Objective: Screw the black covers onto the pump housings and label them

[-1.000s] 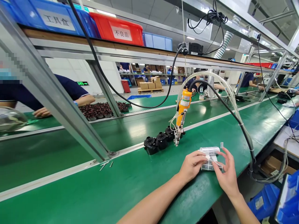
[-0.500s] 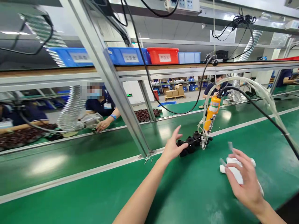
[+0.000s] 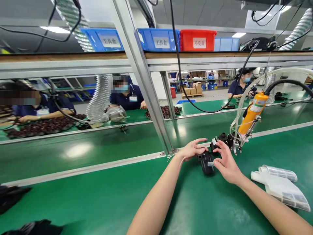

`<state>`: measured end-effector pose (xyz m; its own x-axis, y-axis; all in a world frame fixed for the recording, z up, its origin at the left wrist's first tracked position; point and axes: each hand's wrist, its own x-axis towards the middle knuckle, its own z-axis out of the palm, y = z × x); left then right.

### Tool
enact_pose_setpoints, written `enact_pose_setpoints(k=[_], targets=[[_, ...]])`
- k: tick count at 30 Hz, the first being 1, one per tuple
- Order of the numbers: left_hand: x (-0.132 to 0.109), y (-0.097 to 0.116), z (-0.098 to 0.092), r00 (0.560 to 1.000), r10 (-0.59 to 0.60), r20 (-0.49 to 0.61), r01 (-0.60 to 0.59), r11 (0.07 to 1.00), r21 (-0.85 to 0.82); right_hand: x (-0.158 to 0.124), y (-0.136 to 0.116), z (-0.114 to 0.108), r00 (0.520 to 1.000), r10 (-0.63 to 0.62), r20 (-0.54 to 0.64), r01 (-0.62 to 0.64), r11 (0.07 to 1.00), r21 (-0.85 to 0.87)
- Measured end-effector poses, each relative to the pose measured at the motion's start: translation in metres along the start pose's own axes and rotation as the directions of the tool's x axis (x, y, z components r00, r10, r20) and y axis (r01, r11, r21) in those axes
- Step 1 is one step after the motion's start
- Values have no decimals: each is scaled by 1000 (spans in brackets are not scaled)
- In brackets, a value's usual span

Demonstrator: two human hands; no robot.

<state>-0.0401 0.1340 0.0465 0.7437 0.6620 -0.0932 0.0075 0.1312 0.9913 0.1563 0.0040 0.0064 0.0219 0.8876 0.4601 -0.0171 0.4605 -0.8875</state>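
Note:
My left hand [image 3: 192, 150] grips the upper end of a black cylindrical plastic housing [image 3: 207, 164], which is tipped over with its smooth side towards me. Close on its right is my right hand [image 3: 227, 161], fingers curled. One small clear sticker [image 3: 210, 164] sits at the thumb tip, against or just in front of the housing. Another small pale sticker [image 3: 214, 141] is at the index fingertip. Just behind the hands, more black housings [image 3: 223, 137] stand in a row, partly hidden by my fingers.
A yellow electric screwdriver [image 3: 253, 112] with hoses stands beyond the row. Sheets of stickers [image 3: 281, 186] lie curled at right. A metal post [image 3: 149, 85] rises by my left hand. Dark cloth-like items [image 3: 36, 227] lie at lower left. Co-workers sit across the conveyor [image 3: 110, 137].
My left hand has taken hold of a housing and tilted it. My right hand has come left from the sticker sheets with the small stickers on its fingertips. The view has shifted left.

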Motion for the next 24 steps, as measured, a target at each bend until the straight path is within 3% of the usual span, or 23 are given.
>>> enact_pose_setpoints(k=[6, 12, 24], targets=[[8, -5, 8, 998, -16, 59, 22, 994, -104, -1, -2, 2, 995, -44, 84, 50, 996, -78], [8, -3, 12, 999, -11, 49, 17, 991, -132, -2, -10, 0, 987, -55, 150, 75, 988, -135], [9, -3, 12, 999, -10, 32, 15, 991, -135, -3, -7, -1, 978, -131, 162, 174, 940, -293]])
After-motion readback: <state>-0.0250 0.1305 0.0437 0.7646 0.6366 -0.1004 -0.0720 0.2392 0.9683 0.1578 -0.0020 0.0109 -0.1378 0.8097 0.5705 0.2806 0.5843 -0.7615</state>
